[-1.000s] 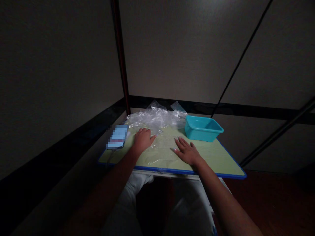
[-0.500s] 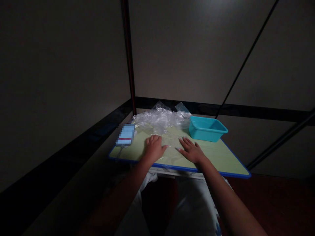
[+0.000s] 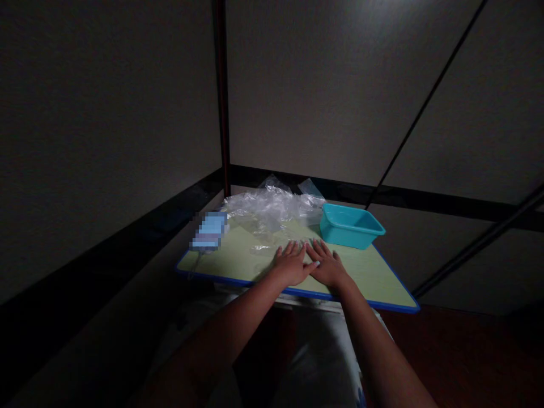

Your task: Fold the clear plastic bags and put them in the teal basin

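Observation:
My left hand lies flat near the front of the table, its fingers stretched out. Right beside it, my right hand is also flat with the fingers spread; the two hands meet at the thumbs and fingertips. Under and around them is a thin clear plastic bag, partly hidden by the hands and hard to see against the pale green top. Beyond the fingers a crumpled heap of clear plastic bags covers the back of the table.
A turquoise plastic basin stands at the back right. Toward the left edge is a phone with a blurred lit screen and a cable trailing from it. The table has a blue rim; walls rise behind and to the left.
My left hand has slid to the right across the plastic and now touches my right hand. The right hand stays about where it was. The view has shifted slightly.

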The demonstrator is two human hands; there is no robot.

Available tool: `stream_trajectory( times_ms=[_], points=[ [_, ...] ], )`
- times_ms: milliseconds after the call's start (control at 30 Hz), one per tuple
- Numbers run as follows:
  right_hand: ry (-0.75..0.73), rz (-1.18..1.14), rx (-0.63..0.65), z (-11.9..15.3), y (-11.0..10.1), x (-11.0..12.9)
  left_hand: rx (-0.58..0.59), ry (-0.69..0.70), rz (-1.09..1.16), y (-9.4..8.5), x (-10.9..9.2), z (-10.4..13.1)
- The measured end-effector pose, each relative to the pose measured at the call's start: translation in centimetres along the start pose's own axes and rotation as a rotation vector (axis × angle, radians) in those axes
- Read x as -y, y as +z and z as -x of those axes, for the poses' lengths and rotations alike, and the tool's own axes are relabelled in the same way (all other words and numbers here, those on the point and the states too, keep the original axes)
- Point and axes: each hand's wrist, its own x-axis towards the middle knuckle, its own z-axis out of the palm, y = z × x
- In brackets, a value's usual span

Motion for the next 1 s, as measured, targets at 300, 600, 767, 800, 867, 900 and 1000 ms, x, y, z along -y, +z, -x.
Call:
stream_trajectory(
  times_ms=[300,600,767,800,867,900,1000],
  points=[
    [0.003,-0.073,-0.029,0.2,-0.1,0.1,-0.046,-0.094,-0.116,-0.7,4.9,1.0],
    [0.003,-0.09,-0.011,0.5,-0.7,0.3,-0.059,-0.144,-0.157,-1.7,8.5,1.6],
    [-0.005,-0.086,0.001,0.5,-0.8,0.3,-0.072,-0.13,-0.163,-1.7,9.0,1.5],
    [-0.009,-0.09,-0.005,0.5,-0.8,0.3,-0.069,-0.125,-0.161,-1.8,9.0,1.5],
    [-0.017,-0.108,-0.025,0.5,-0.7,0.3,-0.071,-0.112,-0.151,-2.0,8.9,1.7],
    [-0.019,-0.119,-0.044,0.6,-0.7,0.3,-0.088,-0.094,-0.148,-2.2,8.9,1.9],
    [-0.009,-0.149,-0.169,1.1,-0.6,0.2,-0.224,0.003,-0.155,-3.0,8.5,2.5]
  ],
)
